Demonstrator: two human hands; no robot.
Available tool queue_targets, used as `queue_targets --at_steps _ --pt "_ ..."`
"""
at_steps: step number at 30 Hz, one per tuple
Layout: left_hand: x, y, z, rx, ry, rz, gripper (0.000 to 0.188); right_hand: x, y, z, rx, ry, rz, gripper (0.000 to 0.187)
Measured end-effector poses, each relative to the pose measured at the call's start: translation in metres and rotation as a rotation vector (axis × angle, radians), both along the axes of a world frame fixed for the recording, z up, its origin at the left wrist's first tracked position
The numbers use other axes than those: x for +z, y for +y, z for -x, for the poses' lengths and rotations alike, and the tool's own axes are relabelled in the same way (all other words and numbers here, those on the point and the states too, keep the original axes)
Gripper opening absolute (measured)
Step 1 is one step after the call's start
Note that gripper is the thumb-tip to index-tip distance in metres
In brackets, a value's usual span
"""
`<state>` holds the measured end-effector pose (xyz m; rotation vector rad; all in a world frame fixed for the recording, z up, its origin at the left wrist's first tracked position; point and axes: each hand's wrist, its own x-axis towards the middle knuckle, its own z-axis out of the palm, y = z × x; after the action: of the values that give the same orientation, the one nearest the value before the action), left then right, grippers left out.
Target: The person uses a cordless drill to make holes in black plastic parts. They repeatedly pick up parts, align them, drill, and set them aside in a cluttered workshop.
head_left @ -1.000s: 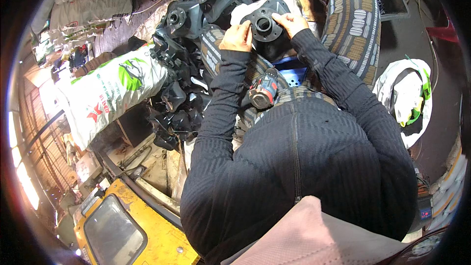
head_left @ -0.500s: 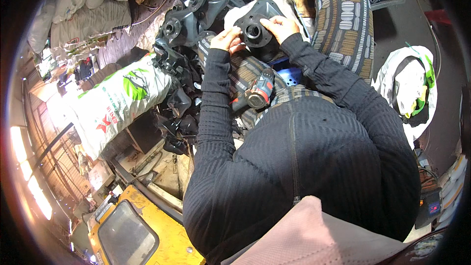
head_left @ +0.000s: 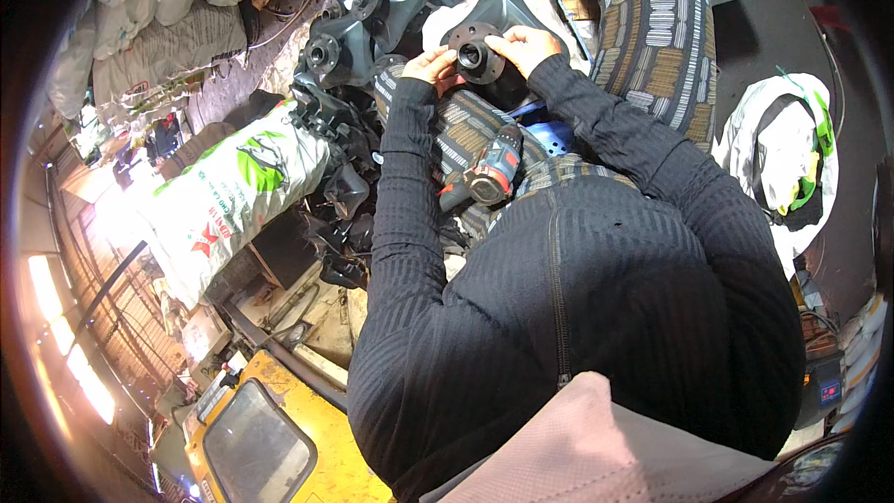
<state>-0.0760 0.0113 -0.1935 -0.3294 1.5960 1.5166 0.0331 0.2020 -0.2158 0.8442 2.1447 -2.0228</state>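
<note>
Between my two hands is a black plastic part (head_left: 507,7) with a round, holed flange and a raised tubular hub facing up. My left hand (head_left: 434,68) is closed, fingertips pinching the flange's left edge. My right hand (head_left: 527,48) grips the flange's right side, its thumb and forefinger close to the hub; whether they also pinch a small piece there cannot be made out. A white sack or cloth lies under the part. On my patterned trouser leg rests a cordless drill (head_left: 494,172) in black and red, beside a perforated blue plastic piece (head_left: 549,137).
Similar black flanged parts (head_left: 337,51) are heaped to the left and ahead. A white and green sack (head_left: 251,182) lies further left, above a yellow machine (head_left: 279,438). At right stand an open white bag (head_left: 792,158) and a dark device (head_left: 821,391) with a red display.
The flange has tilted slightly and catches more light. My right hand has shifted a little left, nearer the hub. My left hand stays at the flange's edge.
</note>
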Motion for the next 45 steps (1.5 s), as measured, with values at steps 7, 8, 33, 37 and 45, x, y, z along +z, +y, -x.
queue_targets --at_steps 7,8,33,37,45 --pt "-0.003 0.002 -0.001 -0.009 0.063 0.078 0.022 -0.009 0.005 0.005 0.008 -0.054 0.022 0.042" --pt "-0.003 0.002 -0.002 -0.019 0.068 0.027 0.022 -0.011 0.005 0.006 0.021 -0.064 0.004 0.043" --pt "0.121 -0.053 -0.081 -0.958 0.68 0.481 0.041 -0.027 0.007 0.005 -0.01 -0.058 -0.17 0.047" --pt "0.126 -0.04 -0.15 -1.075 0.873 0.604 0.075 -0.025 0.007 0.007 0.016 -0.053 -0.193 0.047" --pt "0.133 -0.042 -0.108 -0.645 0.994 0.436 0.037 -0.02 0.01 0.008 0.038 -0.003 -0.254 0.048"
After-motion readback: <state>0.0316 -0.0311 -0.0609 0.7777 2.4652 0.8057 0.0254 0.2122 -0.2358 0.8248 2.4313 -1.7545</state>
